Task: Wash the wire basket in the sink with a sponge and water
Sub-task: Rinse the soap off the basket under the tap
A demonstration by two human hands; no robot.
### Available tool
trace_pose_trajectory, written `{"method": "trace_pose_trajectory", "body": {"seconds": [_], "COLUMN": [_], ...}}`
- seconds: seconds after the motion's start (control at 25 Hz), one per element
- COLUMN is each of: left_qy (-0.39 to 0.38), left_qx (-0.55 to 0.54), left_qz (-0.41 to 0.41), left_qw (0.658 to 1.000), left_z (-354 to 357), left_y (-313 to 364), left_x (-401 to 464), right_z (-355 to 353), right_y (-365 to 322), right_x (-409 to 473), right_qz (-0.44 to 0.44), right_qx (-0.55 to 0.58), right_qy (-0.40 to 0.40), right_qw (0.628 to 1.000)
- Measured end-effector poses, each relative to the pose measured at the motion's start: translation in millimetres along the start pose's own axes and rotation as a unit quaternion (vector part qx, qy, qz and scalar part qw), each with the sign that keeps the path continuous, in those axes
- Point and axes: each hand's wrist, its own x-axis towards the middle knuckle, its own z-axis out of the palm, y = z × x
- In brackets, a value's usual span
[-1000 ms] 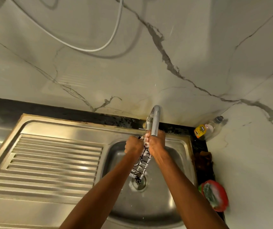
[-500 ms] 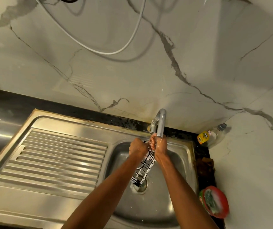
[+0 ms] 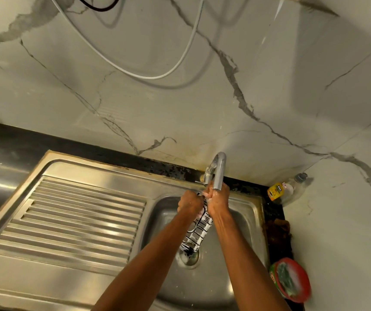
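Tap point(image 3: 220, 170) over hands, soap tub point(image 3: 291, 280) beside sink point(image 3: 250, 207)

Home kitchen: steel sink point(image 3: 250, 212) with drainboard point(image 3: 79, 221), faucet point(image 3: 219, 170), marble-tiled wall point(image 3: 135, 108).

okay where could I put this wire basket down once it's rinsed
The ribbed steel drainboard left of the sink basin is bare, as is its flat front strip. The dark counter strip right of the basin is crowded: yellow-labelled bottle, brown clump, red soap tub.

No legible text on bottle point(image 3: 280, 191)
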Motion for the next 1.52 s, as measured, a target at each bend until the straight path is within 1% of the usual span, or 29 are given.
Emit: {"method": "trace_pose_trajectory", "body": {"seconds": [0.16,0.36,0.44,0.56,0.6,0.72,0.8,0.88,0.96,1.04,1.08,1.16,1.24,1.36,1.4,1.44,1.52], "left_qy": [-0.017,-0.027,-0.03,-0.027,-0.032,-0.04,-0.044,-0.046,-0.036,-0.014,-0.015,-0.04,-0.059,-0.055,-0.053,-0.053,-0.048], "left_qx": [0.009,-0.027,-0.003,0.03,0.036,0.058,0.06,0.062,0.065,0.063,0.05,0.023,0.022,0.12,0.146,0.159,0.147], "left_qz": [0.004,-0.003,-0.011,0.002,0.007,0.035,0.029,0.026,0.024,0.03,0.034,0.05,0.082,0.141,0.165,0.184,0.213], "left_qw": [1.0,0.999,0.999,0.999,0.999,0.997,0.997,0.997,0.997,0.997,0.998,0.998,0.995,0.981,0.974,0.969,0.965], "left_z": [6.0,3.2,4.2,7.1,8.4,9.3,7.8,4.4,-1.8,-5.5,-6.5,-9.6,-16.6,-21.5,-22.7,-24.1,-25.1], "left_y": [3.1,3.4,-0.1,-4.4,-4.6,-1.9,0.3,2.6,3.9,3.2,3.2,5.5,11.0,15.8,16.8,16.8,13.7], "left_x": [5.9,9.6,13.0,8.5,5.2,-3.1,-0.3,6.3,9.5,14.4,18.1,19.6,15.9,5.9,1.7,-1.2,-1.9], "right_z": [1.9,-1.6,0.5,-3.7,-5.8,-5.9,-0.5,-2.0,-16.8,-41.1,-53.2,-70.1,-73.7,-78.8,-79.6,-79.2,-77.6], "right_y": [-1.0,-9.0,-4.7,-1.9,-2.5,-3.2,-2.5,-4.8,-3.8,2.1,4.5,8.5,9.1,5.4,3.8,2.0,11.3], "right_x": [-3.8,5.2,2.7,-2.3,1.1,16.1,10.4,-7.4,-21.8,-27.0,-28.1,-34.1,-35.6,-30.9,-29.7,-31.5,-41.2], "right_qz": [-0.033,-0.033,-0.035,-0.025,-0.021,-0.008,-0.004,-0.01,-0.031,-0.057,-0.068,-0.092,-0.136,-0.205,-0.206,-0.183,-0.104], "right_qx": [-0.026,0.002,0.045,0.136,0.141,0.093,0.064,0.038,-0.021,-0.091,-0.112,-0.151,-0.225,-0.341,-0.35,-0.33,-0.241], "right_qy": [-0.02,0.011,-0.011,-0.077,-0.077,-0.035,-0.028,-0.058,-0.103,-0.136,-0.141,-0.146,-0.147,-0.109,-0.108,-0.126,-0.187], "right_qw": [0.999,0.999,0.998,0.987,0.987,0.995,0.998,0.998,0.994,0.985,0.981,0.973,0.953,0.911,0.908,0.917,0.947]}}
